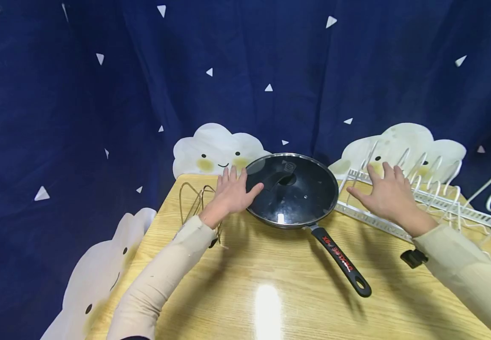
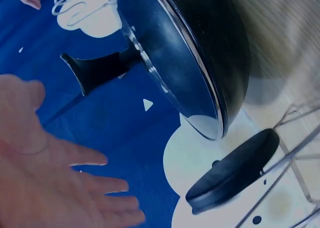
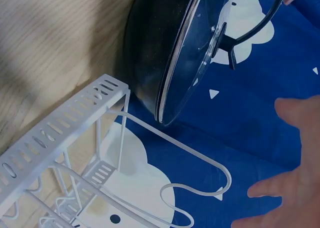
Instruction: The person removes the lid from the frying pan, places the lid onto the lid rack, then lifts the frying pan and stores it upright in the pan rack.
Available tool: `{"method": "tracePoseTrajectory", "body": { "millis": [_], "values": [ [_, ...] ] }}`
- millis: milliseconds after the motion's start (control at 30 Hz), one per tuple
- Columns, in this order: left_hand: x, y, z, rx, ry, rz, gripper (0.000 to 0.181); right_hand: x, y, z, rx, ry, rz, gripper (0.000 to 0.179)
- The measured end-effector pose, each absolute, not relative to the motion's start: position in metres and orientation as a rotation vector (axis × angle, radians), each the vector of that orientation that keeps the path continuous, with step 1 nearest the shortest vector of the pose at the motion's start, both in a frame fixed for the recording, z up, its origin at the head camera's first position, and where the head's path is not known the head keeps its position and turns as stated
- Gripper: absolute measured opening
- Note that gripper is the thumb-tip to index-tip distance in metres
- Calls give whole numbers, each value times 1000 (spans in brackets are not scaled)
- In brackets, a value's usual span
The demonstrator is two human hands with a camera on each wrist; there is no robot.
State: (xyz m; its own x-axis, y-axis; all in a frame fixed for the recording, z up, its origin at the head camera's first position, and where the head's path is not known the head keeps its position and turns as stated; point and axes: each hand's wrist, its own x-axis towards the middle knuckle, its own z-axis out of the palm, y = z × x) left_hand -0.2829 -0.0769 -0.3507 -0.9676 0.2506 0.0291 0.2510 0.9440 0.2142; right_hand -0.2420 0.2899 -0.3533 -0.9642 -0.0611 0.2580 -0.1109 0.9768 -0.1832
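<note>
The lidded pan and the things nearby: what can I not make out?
Inside of the pan: all views, covered by the lid.
Part of the wire stand: head view, behind the left sleeve.
Pan handle: right wrist view, cut off at top.
White rack: right wrist view, cut off at left.

Layout of the table before me. On the table [image 1: 228,293], toward its far side, stands the pan [image 3: 150,48], with the lid [image 1: 300,203] on top and the knob [image 2: 100,70] at the lid's middle. The handle [image 1: 340,262] points toward me and rightward. Left of the pan stands the wire stand [image 1: 180,200]; right of it, the dish rack [image 1: 373,219]. My left hand [image 1: 233,194] is above the pan's left side, my right hand [image 1: 387,196] above the rack. Behind the table hangs the curtain [image 1: 236,56].
</note>
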Motion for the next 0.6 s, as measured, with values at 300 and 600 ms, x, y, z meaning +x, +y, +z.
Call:
{"method": "tracePoseTrajectory", "body": {
  "millis": [300, 600],
  "values": [
    [-289, -69, -349, -390, -2862, -646, 58, -229, 285, -350, 205, -2864, 368, 69],
    [-300, -61, -356, -343, -2852, -968, 48, -213, 277, -363, 315, -2979, 430, 56]
  ]
}}
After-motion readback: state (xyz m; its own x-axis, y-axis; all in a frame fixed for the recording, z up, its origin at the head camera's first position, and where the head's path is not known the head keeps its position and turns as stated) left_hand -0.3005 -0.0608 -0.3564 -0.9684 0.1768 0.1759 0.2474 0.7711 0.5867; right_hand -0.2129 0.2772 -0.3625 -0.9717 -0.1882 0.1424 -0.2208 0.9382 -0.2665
